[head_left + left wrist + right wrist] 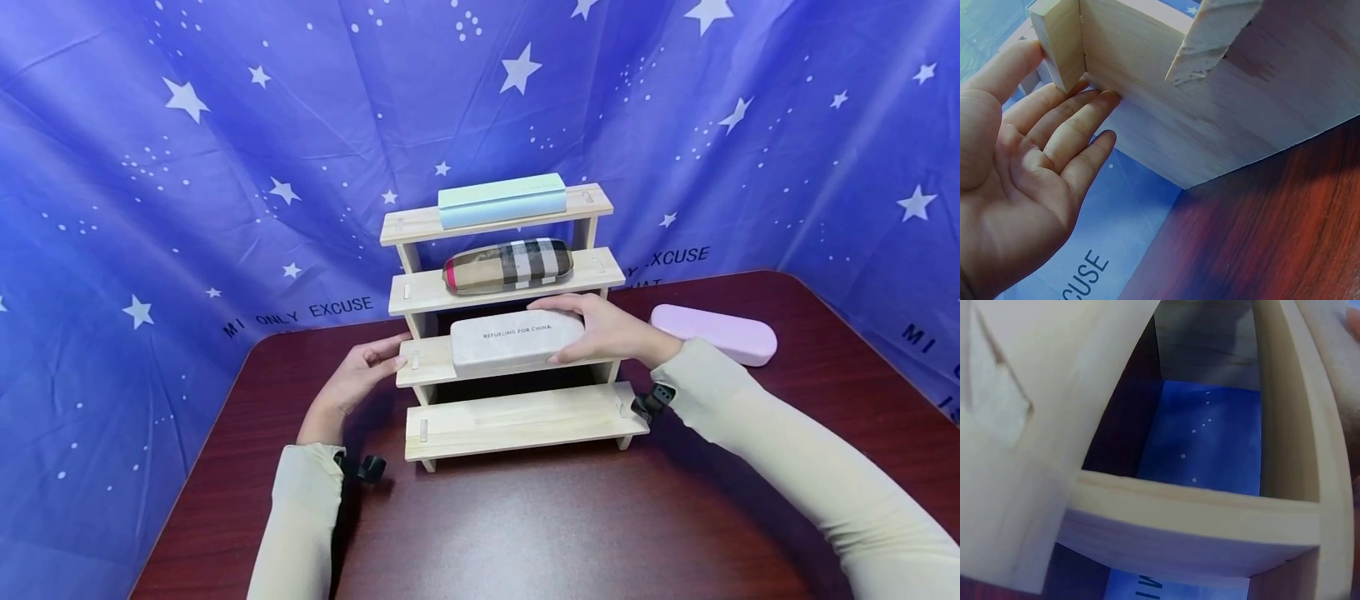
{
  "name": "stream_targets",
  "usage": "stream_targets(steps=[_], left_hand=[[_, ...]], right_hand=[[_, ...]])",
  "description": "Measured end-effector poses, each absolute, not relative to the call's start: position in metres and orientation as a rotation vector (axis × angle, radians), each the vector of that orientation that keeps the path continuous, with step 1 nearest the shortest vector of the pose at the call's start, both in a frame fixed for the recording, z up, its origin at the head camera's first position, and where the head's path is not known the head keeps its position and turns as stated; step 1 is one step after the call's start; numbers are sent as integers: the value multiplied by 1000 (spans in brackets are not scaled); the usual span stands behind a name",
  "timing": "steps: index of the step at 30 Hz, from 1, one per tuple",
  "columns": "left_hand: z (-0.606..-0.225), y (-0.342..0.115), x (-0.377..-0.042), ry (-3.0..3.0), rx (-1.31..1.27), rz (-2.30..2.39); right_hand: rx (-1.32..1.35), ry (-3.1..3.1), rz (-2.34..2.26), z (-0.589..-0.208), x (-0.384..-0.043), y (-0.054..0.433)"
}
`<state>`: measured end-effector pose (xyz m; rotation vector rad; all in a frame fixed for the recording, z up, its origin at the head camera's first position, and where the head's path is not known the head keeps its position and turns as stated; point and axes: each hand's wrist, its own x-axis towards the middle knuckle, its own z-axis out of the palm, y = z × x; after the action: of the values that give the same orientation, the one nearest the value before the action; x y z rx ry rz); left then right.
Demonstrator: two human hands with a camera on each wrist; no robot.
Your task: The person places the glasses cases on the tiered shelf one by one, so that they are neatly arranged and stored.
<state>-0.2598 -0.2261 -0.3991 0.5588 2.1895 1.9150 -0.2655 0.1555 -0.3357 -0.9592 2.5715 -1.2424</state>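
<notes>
A pale wooden tiered rack (517, 417) stands on the table. On its second tier from the bottom sits a whitish glasses case (510, 343) lettered "REFUELING FOR CHINA", which my right hand (603, 327) grips by its right end. My left hand (360, 379) holds the left end of that same tier; in the left wrist view the thumb lies against the board end and the fingers (1082, 134) reach behind it. One tier higher lies a plaid case (510, 267) with a red end. A mint-and-blue box-like case (502, 202) rests on the top tier.
A lilac case (716, 335) lies on the dark red table (517, 533) to the right of the rack. Behind hangs a blue cloth (337, 167) with white stars. The bottom tier bears no case. In the right wrist view, rack boards (1197, 512) fill most of the picture.
</notes>
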Motion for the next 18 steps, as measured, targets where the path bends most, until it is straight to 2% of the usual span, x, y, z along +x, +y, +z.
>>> stream_targets(steps=[18], left_hand=[[-399,-226,-259,2192,563,1908]], right_hand=[[-997,2660,-1269,-344,-254,171]])
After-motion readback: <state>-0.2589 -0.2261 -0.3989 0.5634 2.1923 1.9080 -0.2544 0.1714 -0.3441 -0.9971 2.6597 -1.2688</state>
